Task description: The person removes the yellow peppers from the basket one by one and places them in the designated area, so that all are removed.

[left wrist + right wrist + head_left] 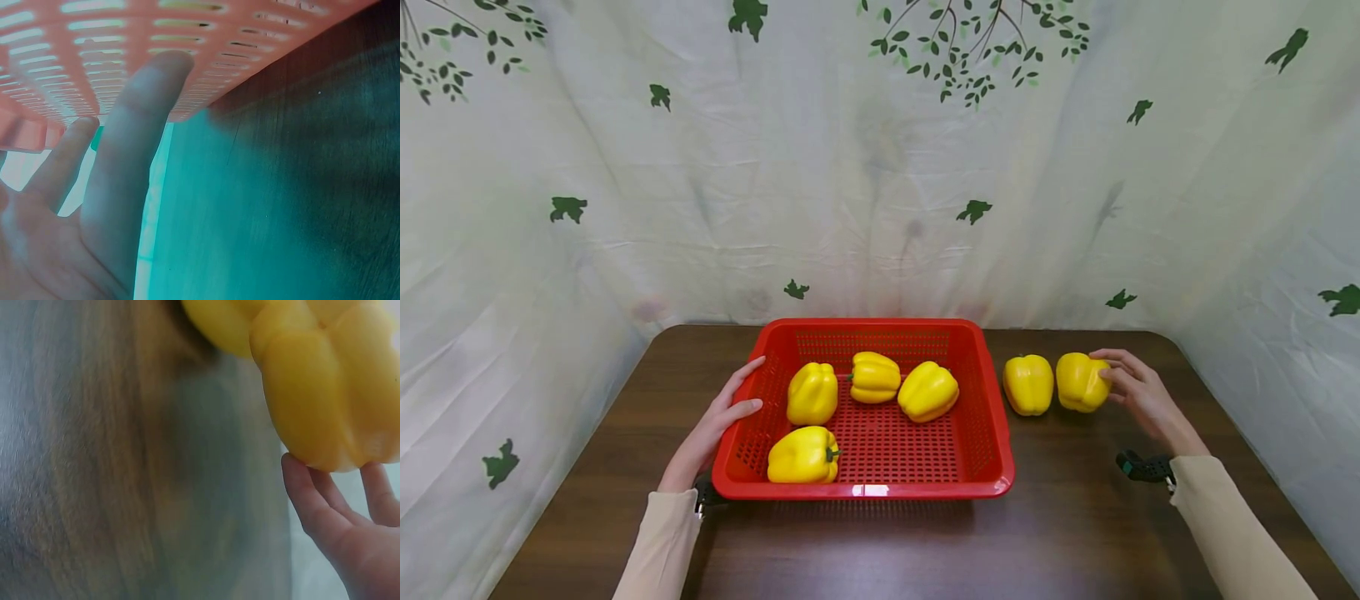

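A red plastic basket (880,492) with slotted walls stands on the table with several yellow bell peppers (812,395) inside. My left hand (722,421) rests against the basket's left outer side, thumb and fingers extended. In the left wrist view its thumb (134,125) touches the slotted wall. To the right of the basket, my right hand (1138,396) holds a yellow bell pepper (1078,383) by its right side with thumb and fingertips. The right wrist view shows fingertips (297,478) against that pepper's lower end. Close on its left sits another yellow bell pepper (1028,385).
The dark wooden table (850,550) ends at a pale curtain (880,208) printed with leaves, which hangs behind it and along both sides. A black band (1144,467) is on the right wrist, and a similar one is partly visible on the left.
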{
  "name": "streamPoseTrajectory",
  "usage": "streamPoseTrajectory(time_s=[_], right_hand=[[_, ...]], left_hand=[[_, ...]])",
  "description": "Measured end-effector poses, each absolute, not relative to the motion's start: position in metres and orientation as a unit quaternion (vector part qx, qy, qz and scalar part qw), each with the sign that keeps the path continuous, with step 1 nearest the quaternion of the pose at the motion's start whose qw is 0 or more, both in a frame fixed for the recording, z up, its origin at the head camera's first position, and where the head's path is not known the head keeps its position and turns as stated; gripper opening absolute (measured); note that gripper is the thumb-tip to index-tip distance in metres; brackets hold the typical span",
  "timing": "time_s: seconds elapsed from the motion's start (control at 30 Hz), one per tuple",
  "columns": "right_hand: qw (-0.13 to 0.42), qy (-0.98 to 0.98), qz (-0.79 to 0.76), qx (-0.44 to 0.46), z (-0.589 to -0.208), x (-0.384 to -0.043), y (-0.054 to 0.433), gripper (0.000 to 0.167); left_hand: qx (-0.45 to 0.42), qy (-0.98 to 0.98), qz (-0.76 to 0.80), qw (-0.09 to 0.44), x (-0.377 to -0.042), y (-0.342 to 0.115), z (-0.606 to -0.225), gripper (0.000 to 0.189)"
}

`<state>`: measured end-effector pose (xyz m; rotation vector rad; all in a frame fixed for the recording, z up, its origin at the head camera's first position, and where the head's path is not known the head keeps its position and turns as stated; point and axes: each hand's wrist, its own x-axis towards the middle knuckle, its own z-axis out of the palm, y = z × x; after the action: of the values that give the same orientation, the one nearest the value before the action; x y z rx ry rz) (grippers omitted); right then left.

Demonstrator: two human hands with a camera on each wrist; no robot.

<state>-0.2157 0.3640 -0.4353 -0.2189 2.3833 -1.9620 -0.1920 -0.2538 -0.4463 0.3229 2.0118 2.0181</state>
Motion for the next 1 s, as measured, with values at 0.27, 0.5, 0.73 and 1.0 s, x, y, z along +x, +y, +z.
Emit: streamPoseTrajectory(time_s=[0.27,0.5,0.73,1.0], right_hand=[[0.039,0.789,-0.610,-0.056,-0.447,-0.221,0.370,0.026],[0.055,0.782,-0.618,-0.062,-0.453,-0.225,0.372,0.026],[0.060,0.782,-0.617,-0.067,-0.455,-0.229,0.371,0.028],[0.077,0.769,-0.630,-0.075,-0.456,-0.234,0.371,0.028]], left_hand=[[0.113,0.698,0.694,0.135,-0.192,-0.254,-0.448,0.065],[0.115,0.697,0.695,0.132,-0.191,-0.254,-0.448,0.065],[0.118,0.700,0.692,0.133,-0.191,-0.254,-0.448,0.065],[0.112,0.705,0.688,0.130,-0.191,-0.253,-0.447,0.066]])
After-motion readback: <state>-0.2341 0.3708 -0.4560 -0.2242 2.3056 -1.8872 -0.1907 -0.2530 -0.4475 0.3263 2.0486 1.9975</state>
